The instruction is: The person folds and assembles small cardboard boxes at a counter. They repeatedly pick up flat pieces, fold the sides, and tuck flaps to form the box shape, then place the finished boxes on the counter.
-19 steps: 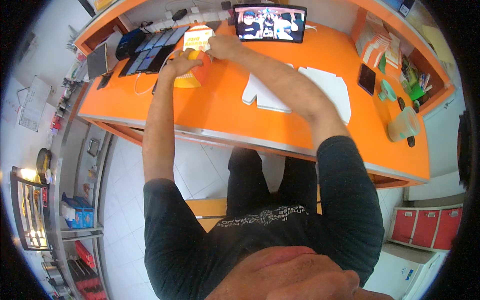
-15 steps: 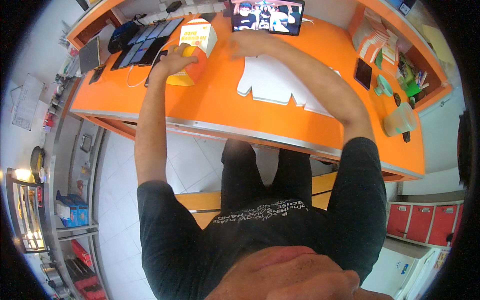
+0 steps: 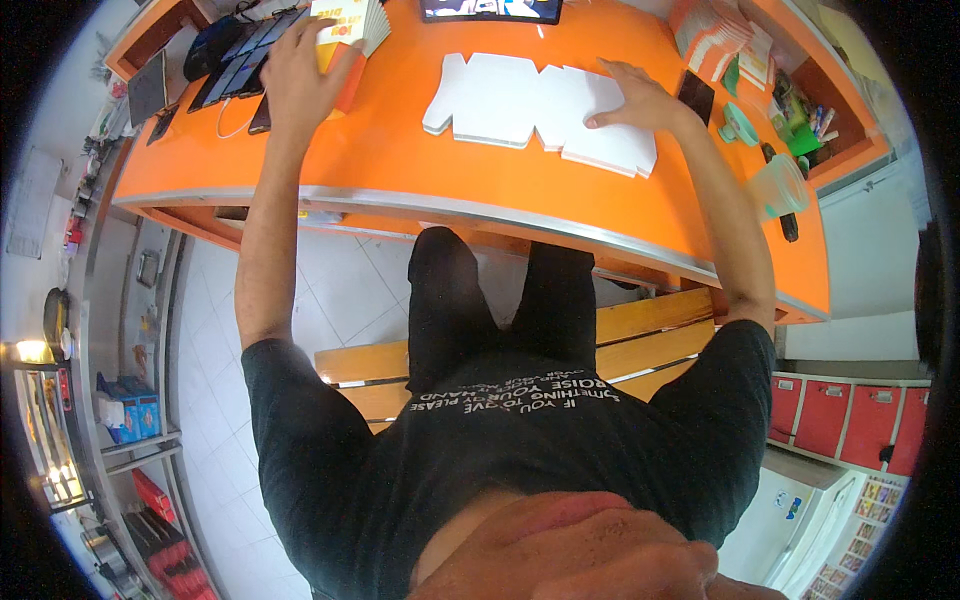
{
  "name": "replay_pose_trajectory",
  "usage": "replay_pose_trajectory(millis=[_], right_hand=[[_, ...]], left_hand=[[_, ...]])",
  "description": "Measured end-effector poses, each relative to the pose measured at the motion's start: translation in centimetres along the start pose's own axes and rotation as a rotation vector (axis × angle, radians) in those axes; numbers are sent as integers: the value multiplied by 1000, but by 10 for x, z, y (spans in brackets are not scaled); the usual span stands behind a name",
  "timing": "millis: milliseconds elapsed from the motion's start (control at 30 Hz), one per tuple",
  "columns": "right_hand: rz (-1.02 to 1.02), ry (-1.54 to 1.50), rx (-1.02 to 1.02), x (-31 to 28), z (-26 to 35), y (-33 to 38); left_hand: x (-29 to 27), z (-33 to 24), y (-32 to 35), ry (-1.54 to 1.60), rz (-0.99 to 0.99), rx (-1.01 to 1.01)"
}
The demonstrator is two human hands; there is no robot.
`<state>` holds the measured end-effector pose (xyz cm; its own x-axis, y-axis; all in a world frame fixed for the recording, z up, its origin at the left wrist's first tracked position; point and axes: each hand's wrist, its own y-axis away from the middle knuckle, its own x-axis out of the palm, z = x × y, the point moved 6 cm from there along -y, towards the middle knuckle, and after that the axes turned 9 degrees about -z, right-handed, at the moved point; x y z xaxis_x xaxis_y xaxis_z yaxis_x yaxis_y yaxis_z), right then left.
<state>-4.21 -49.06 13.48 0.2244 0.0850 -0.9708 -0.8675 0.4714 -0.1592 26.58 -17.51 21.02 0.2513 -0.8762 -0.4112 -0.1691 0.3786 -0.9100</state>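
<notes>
My left hand (image 3: 300, 80) lies over the left side of a stack of folded cartons (image 3: 372, 28) at the far left of the orange table. Its thumb and fingers are spread apart, the thumb across an orange panel (image 3: 348, 92) of the cartons. Flat white die-cut card sheets (image 3: 500, 105) are piled in the middle of the table, with notched edges. On the right end of that pile rests my right hand (image 3: 640, 97), fingers stretched out and nothing gripped. The hand covers part of the left cartons.
A lit tablet (image 3: 490, 10) stands at the back. Several dark phones (image 3: 235, 80) lie at the far left with a white cable. Toward the right are a dark phone (image 3: 697, 95), a green tape dispenser-like piece (image 3: 738, 124) and a translucent cup (image 3: 778, 188). More cartons (image 3: 705, 40) fill the right shelf.
My right hand has come from the back near the tablet down onto the right end of the white sheets. My left hand stays at the cartons, its fingers now more spread. The view has shifted.
</notes>
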Motion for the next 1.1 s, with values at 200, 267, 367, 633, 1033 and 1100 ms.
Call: replay_pose_trajectory(millis=[200,267,367,633,1033,1100], right_hand=[[183,-107,113,-8,-3,-15],[125,-125,105,-8,-1,-9],[-71,11,3,-17,14,2],[-472,305,-293,-19,44,42],[-45,-378,-124,-44,0,-7],[-161,-588,69,-84,17,18]], left_hand=[[17,-156,37,485,613,279],[32,-183,57,509,636,350],[53,-213,71,541,612,385],[74,-258,69,473,859,414],[27,-257,87,449,404,399],[-6,-232,86,481,191,106]])
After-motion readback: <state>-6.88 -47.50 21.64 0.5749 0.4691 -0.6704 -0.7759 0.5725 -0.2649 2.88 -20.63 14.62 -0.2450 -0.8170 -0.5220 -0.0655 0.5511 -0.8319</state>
